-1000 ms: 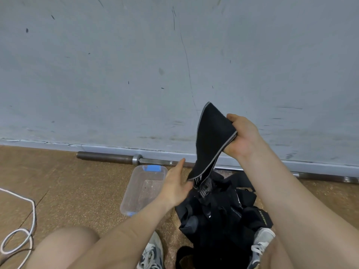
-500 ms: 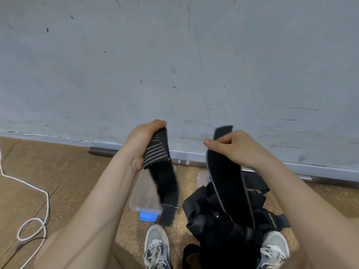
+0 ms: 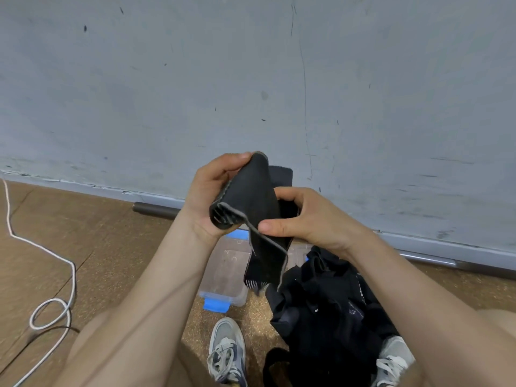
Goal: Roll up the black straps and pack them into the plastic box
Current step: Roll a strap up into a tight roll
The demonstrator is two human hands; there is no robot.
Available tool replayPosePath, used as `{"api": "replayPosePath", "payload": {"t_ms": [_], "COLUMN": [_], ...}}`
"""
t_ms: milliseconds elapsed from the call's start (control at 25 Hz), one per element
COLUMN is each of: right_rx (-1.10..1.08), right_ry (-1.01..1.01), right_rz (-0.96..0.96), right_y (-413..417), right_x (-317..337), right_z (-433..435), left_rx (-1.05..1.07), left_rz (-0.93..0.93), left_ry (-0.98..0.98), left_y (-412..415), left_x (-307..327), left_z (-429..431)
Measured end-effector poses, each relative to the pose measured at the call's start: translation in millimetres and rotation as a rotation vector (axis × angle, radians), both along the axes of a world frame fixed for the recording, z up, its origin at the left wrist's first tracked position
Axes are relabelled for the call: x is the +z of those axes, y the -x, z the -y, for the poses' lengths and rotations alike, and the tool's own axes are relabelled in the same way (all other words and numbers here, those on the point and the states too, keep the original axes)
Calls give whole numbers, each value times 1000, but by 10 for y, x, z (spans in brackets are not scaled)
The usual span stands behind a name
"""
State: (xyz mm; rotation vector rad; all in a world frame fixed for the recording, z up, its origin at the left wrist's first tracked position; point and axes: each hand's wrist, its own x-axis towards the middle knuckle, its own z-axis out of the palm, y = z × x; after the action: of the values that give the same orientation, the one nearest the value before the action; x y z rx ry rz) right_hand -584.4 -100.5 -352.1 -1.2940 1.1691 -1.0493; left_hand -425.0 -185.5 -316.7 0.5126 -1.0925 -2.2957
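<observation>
1. I see a grey wall [image 3: 251, 79] across the top, from 9 round to 3 o'clock.
2. A brown floor [image 3: 111, 247] lies below it.
3. A pile of black straps [image 3: 329, 308] sits on the floor at 5 o'clock, just beside the plastic box [image 3: 223, 275].
4. The box is on the floor at 6 o'clock.
5. One black strap [image 3: 251, 196] is held up in the middle. Its loose end hangs toward 6 o'clock, in front of the box.
6. The left grip [image 3: 206, 196] is curled round the strap's rolled end.
7. The right grip [image 3: 312, 222], at 3 o'clock from the roll, pinches the flat part.
8. A white cord [image 3: 64, 275] lies at 8 o'clock.
</observation>
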Motion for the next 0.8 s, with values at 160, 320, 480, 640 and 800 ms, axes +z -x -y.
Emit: {"api": "replayPosePath", "payload": {"t_ms": [160,320,480,640,800], "right_rx": [35,-97,-327,-561,-752], "right_ry": [-83,-182,-294,-292,-330], "right_rz": [-151,-277,104,370,531], "right_y": [-77,-82,105,163,225], "right_x": [-110,-243,-95,-16,34], "right_z": [1,-41,-37,47,98], "left_rx": [276,515,653,530,179], "left_rz": [-144,-392,-81,792,727], "left_ry": [-178,-311,-154,461,532], "left_y": [100,23,-108,33,148], "left_x": [99,92,-147,-493,-585], "left_z": [-28,238,426,30,-378]}}
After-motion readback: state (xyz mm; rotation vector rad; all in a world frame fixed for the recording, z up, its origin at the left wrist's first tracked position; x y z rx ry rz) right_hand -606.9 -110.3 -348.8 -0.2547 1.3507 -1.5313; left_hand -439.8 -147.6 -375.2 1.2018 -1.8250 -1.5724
